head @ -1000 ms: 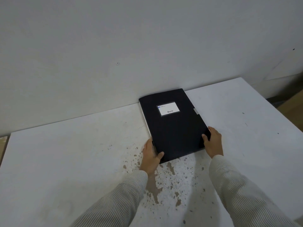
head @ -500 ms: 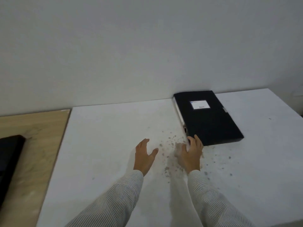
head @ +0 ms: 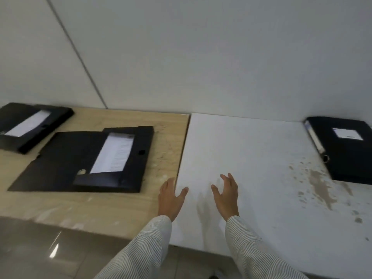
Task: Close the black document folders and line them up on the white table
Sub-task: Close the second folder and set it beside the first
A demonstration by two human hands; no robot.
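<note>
A closed black folder (head: 346, 156) with a white label lies flat at the far right of the white table (head: 251, 154), against the wall. On the wooden table to the left, an open black folder (head: 66, 160) lies with its cover spread out and white paper showing inside. A second black folder (head: 30, 127) with paper showing sits at the far left. My left hand (head: 170, 198) hovers over the seam between the two tables, fingers apart and empty. My right hand (head: 226, 195) floats over the white table, also empty with fingers spread.
The wooden table (head: 165, 137) butts against the white table's left edge. A white wall runs behind both. Brown worn patches (head: 320, 186) mark the white tabletop near the closed folder. Glossy grey floor (head: 40, 250) shows below the tables' front edges.
Both hands let go of the closed folder and moved left, away from it. My view swung left, bringing the wooden table and its two open folders into sight.
</note>
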